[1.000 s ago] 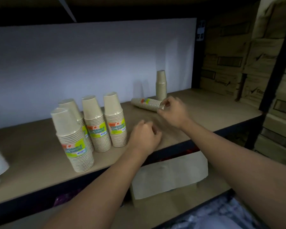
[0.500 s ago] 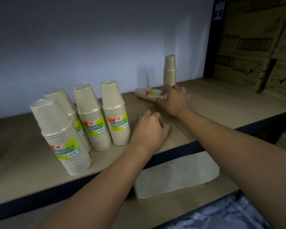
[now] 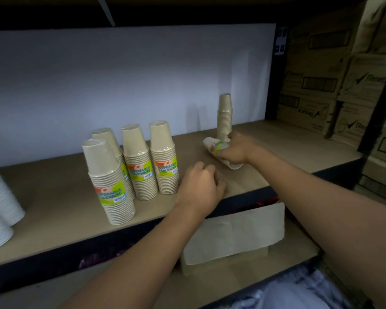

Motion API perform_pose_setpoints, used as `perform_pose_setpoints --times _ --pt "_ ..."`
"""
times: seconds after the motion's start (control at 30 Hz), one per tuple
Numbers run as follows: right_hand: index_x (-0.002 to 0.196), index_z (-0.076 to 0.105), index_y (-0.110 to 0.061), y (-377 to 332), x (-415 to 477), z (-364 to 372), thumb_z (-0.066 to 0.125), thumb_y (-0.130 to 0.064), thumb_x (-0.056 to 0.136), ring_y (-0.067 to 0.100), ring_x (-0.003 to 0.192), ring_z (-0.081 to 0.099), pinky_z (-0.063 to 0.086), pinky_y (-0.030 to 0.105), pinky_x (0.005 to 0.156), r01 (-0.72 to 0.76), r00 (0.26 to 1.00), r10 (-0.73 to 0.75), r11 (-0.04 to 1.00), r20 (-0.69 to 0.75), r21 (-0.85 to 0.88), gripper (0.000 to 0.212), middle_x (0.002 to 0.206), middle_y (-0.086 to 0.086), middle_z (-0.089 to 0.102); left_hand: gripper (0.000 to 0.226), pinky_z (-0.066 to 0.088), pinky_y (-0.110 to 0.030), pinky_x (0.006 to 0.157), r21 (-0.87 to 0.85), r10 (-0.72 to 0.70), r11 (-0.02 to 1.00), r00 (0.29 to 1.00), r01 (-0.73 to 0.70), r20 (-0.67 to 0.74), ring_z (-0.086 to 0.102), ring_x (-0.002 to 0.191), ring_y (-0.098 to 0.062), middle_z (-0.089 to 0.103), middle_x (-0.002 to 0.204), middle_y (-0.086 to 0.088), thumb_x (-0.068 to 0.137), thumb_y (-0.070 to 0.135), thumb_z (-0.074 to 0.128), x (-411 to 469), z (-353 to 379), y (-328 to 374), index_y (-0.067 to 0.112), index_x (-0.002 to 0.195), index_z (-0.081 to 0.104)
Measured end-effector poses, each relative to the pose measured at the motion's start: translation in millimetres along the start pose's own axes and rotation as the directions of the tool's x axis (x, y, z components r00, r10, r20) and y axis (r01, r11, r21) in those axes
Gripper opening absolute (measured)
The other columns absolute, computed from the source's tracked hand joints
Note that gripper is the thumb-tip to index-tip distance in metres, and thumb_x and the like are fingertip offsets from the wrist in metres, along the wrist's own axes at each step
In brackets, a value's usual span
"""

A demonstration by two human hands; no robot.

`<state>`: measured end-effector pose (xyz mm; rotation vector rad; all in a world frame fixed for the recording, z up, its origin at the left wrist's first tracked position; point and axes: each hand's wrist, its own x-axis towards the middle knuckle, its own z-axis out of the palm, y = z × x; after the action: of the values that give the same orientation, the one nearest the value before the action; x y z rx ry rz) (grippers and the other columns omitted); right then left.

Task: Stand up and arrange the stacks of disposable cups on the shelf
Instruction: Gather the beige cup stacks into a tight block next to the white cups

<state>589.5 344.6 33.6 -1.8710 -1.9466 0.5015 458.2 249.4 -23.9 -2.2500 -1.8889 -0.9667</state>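
Right of centre, your right hand [image 3: 239,150] grips the lying cup stack [image 3: 214,146]; stand it slowly, rims down, like the standing stacks [image 3: 163,159].

Upright cup stacks [image 3: 164,157]; tilted stack [image 3: 214,146]

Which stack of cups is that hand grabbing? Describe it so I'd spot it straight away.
Follow the brown shelf rightward, past the four upright labelled stacks. In front of the tall lone stack near the white back wall, the right hand grips the tipped stack. It alone among the beige stacks lies on its side.
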Motion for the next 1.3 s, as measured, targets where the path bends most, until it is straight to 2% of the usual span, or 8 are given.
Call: perform_pose_setpoints --times 0.07,0.2,0.3,0.4,0.6,0.77,0.97,1.3 --pt "0.146 0.036 -0.017 1.8 -21.5 -0.5 0.066 -0.056 0.081 0.033 0.126 0.051 0.045 0.038 0.101 0.002 0.999 0.001 0.997 -0.039 0.08 0.082 0.139 0.01 0.052 0.023 0.051 -0.043 0.078 -0.01 0.022 1.0 1.0 -0.022 -0.02 0.056 0.092 -0.034 0.058 0.092 -0.013 0.081 0.03 0.058 -9.5 -9.7 3.6 0.008 0.084 0.067" --pt "0.138 0.04 -0.015 4.4 -66.7 10.3 0.061 -0.05 0.086 0.034 0.125 0.048 0.039 0.039 0.103 0.032 0.968 0.014 0.984 -0.252 0.178 0.065 0.132 0.012 0.058 0.029 0.05 -0.042 0.075 -0.039 0.075 0.996 0.996 -0.077 -0.049 0.059 0.082 -0.035 0.058 0.084 -0.014 0.077 0.032 0.054 -33.7 -29.1 6.7 0.007 0.079 0.069" --pt "0.139 0.04 -0.02 -1.3 -99.5 20.0 0.061 -0.051 0.08 0.032 0.122 0.048 0.045 0.046 0.1 0.063 0.938 0.066 0.934 -0.341 0.353 0.069 0.132 0.008 0.055 0.026 0.05 -0.04 0.077 -0.069 0.11 0.991 0.99 -0.116 -0.09 0.059 0.084 -0.03 0.058 0.086 -0.01 0.08 0.031 0.057 -53.7 -50.7 5.1 0.008 0.078 0.068" --pt "0.131 0.042 -0.025 -16.2 -131.3 26.1 0.059 -0.058 0.066 0.028 0.116 0.053 0.054 0.052 0.088 0.172 0.906 0.064 0.847 -0.417 0.503 0.075 0.126 0.004 0.051 0.019 0.044 -0.032 0.084 -0.085 0.135 0.985 0.979 -0.149 -0.15 0.056 0.089 -0.023 0.058 0.09 -0.008 0.084 0.027 0.061 -69.4 -79.6 -0.5 0.009 0.082 0.068" --pt "0.136 0.036 -0.029 -60.1 -179.1 43.9 0.067 -0.033 0.082 0.015 0.115 0.054 0.049 0.042 0.095 0.395 0.846 -0.037 0.713 -0.532 0.58 0.062 0.128 -0.004 0.052 0.021 0.043 -0.03 0.075 -0.069 0.108 0.988 0.942 -0.137 -0.319 0.055 0.081 -0.02 0.056 0.078 0.002 0.083 0.031 0.057 -102.3 -133.2 -27.2 0.013 0.074 0.064" --pt "0.136 0.035 -0.03 -94.5 -194.0 67.7 0.072 -0.026 0.078 0.006 0.106 0.057 0.051 0.035 0.092 0.457 0.857 -0.13 0.642 -0.499 0.616 0.069 0.124 -0.007 0.055 0.024 0.039 -0.028 0.072 0.024 0.05 0.999 0.917 -0.044 -0.396 0.053 0.079 -0.02 0.058 0.079 0.0 0.083 0.034 0.054 -120.8 -163.2 -73.2 0.014 0.073 0.063" --pt "0.132 0.035 -0.036 -110.8 -190.7 102.9 0.074 -0.025 0.074 0.009 0.108 0.058 0.051 0.039 0.094 0.442 0.886 -0.223 0.676 -0.407 0.589 0.071 0.124 -0.006 0.055 0.015 0.036 -0.027 0.071 0.02 -0.102 0.992 0.901 0.122 -0.422 0.051 0.082 -0.018 0.056 0.081 0.004 0.085 0.027 0.061 -137.3 -168.2 -125.4 0.015 0.077 0.063" --pt "0.139 0.036 -0.032 -103.5 -180.3 129.9 0.076 -0.021 0.072 0.004 0.109 0.055 0.05 0.031 0.09 0.452 0.887 -0.279 0.685 -0.367 0.572 0.079 0.123 -0.011 0.052 0.016 0.04 -0.03 0.069 0.061 -0.278 0.952 0.928 0.301 -0.25 0.051 0.085 -0.02 0.054 0.085 0.001 0.087 0.028 0.058 -134.8 -139.8 -165.2 0.015 0.076 0.059"
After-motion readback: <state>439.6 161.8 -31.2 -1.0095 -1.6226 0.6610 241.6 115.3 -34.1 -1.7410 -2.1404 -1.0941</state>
